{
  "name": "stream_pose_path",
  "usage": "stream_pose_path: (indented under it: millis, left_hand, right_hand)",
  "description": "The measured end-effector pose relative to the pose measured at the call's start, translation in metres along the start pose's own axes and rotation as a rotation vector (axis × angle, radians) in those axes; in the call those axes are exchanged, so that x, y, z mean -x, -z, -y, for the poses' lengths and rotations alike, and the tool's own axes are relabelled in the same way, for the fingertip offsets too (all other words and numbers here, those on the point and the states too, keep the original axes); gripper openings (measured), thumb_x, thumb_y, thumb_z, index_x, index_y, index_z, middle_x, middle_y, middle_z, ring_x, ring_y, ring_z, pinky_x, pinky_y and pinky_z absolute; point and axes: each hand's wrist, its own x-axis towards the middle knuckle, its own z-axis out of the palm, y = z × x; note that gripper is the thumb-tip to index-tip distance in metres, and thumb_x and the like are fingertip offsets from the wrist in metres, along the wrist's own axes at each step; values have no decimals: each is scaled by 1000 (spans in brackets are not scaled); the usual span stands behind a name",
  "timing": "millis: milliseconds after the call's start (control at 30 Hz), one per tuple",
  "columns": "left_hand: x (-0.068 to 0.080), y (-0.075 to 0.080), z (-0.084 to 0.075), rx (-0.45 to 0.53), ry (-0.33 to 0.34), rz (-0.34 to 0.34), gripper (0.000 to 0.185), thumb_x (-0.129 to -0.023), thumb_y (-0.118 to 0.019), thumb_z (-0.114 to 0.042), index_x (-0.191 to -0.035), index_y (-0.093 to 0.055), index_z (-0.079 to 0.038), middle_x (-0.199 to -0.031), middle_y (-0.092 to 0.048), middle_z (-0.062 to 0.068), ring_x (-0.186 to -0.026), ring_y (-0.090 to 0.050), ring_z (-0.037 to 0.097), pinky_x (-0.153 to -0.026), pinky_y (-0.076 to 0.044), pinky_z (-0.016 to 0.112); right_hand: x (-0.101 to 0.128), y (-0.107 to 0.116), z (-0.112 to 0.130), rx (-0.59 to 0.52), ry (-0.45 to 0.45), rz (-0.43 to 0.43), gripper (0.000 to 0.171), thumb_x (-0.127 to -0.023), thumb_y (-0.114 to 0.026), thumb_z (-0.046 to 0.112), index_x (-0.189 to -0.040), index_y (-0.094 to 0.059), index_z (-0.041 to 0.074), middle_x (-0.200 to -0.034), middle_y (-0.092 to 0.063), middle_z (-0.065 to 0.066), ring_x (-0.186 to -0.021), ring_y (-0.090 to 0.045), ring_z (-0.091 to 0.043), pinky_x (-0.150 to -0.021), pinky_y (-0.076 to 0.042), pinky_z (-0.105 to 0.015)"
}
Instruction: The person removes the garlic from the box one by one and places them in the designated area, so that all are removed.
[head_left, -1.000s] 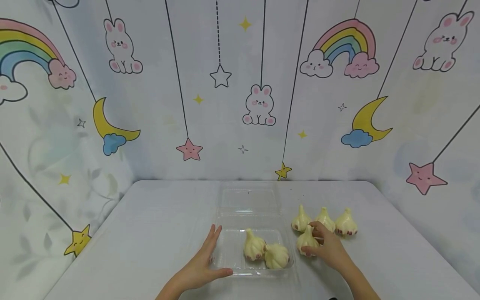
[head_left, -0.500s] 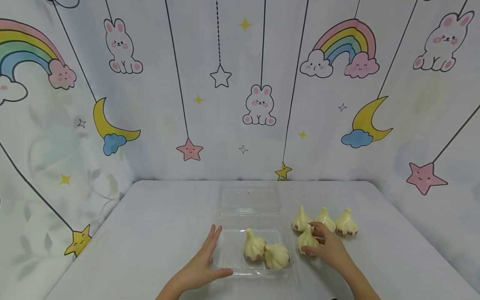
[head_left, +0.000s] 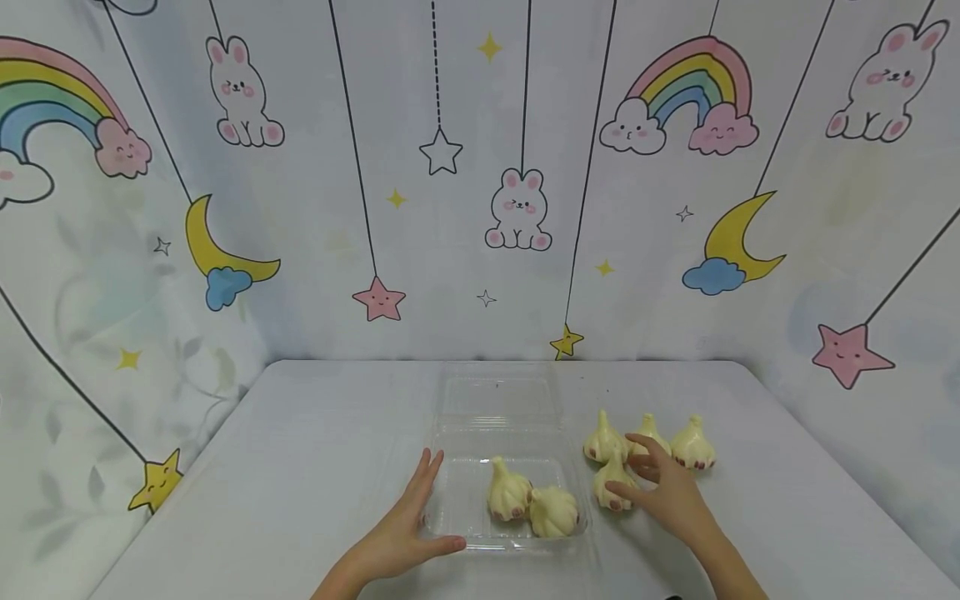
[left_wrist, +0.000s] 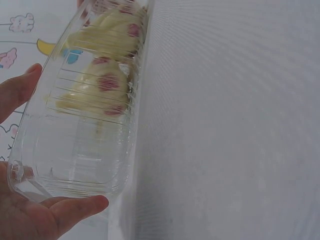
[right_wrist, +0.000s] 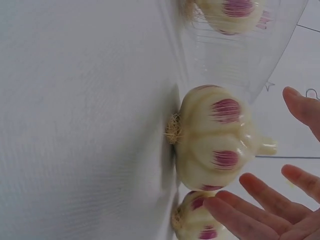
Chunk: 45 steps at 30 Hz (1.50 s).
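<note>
The head view looks forward and down over the whole bench (head_left: 300, 467). The left wrist view sits very close to the clear box (left_wrist: 85, 125). The right wrist view sits close beside a garlic (right_wrist: 212, 137). All three views share that box.

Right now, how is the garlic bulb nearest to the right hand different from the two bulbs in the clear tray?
The nearest garlic bulb stands upright on the table, beside the clear tray; the two tray bulbs lie inside it, touching. The open right hand is at the outside bulb; the left hand rests against the tray. All are cream with purple streaks.
</note>
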Motion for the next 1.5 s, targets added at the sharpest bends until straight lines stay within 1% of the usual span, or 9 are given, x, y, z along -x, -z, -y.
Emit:
stream_pose_path:
  millis: [267, 433, 533, 800, 967, 1067, 1267, 1500]
  left_hand:
    - [1, 0, -2, 17, -13, 2, 96, -73, -66, -32, -136, 6, -28, -138, 17, 16, -121, -2, 46, -81, -34, 58]
    - [0, 0, 0, 18, -4, 1, 96, -72, -66, -33, -136, 6, -28, -139, 17, 15, -122, -2, 45, -82, -34, 57]
    - [0, 0, 1, 17, 0, -3, 96, -72, -66, -34, -136, 6, -29, -139, 17, 14, -122, -2, 44, -82, -34, 57]
    - [0, 0, 2, 30, -4, 0, 96, -72, -66, -33, -136, 5, -30, -139, 18, 13, -122, -3, 45, -82, -34, 57]
    - [0, 0, 1, 32, -3, 2, 96, -72, -66, -33, -136, 6, -29, -139, 18, 15, -122, -2, 46, -82, -34, 57]
    - [0, 0, 1, 34, -5, 2, 96, -72, -66, -32, -136, 6, -29, -138, 18, 15, -121, -2, 46, -82, -34, 58]
    - [0, -1, 0, 24, -6, 4, 96, -72, -66, -33, -136, 6, -28, -138, 17, 16, -122, -1, 46, -81, -34, 58]
    - [0, 0, -2, 27, -6, 4, 96, -72, -66, -32, -136, 5, -27, -138, 17, 17, -121, -3, 47, -80, -35, 57]
  right_hand:
    - [4, 7, 10, 17, -6, -39, 78, -64, -67, 47, -127, -32, 16, -112, -51, -20, -99, -51, -35, -72, -45, -47]
    - [6, 9, 14, 7, 8, -69, 78, -64, -67, 47, -127, -32, 17, -112, -51, -18, -99, -51, -35, -67, -49, -40]
    - [6, 10, 17, -7, 12, -81, 77, -65, -66, 47, -127, -32, 17, -112, -51, -17, -100, -50, -35, -67, -49, -38]
    - [11, 9, 31, -83, 33, -92, 71, -66, -67, 43, -126, -34, 24, -113, -51, -13, -100, -51, -32, -73, -47, -43]
    - [12, 5, 38, -145, 61, -100, 68, -65, -69, 40, -124, -36, 29, -112, -52, -13, -99, -52, -31, -74, -47, -42]
    - [12, 2, 42, -157, 71, -102, 67, -64, -70, 41, -122, -37, 31, -112, -52, -12, -98, -52, -30, -74, -47, -41]
    - [12, -5, 50, -197, 74, -77, 66, -63, -70, 41, -121, -38, 36, -113, -52, -9, -101, -50, -27, -76, -46, -42]
    - [11, -15, 58, -260, 117, -68, 67, -60, -73, 38, -119, -41, 36, -113, -51, -2, -99, -52, -22, -74, -47, -40]
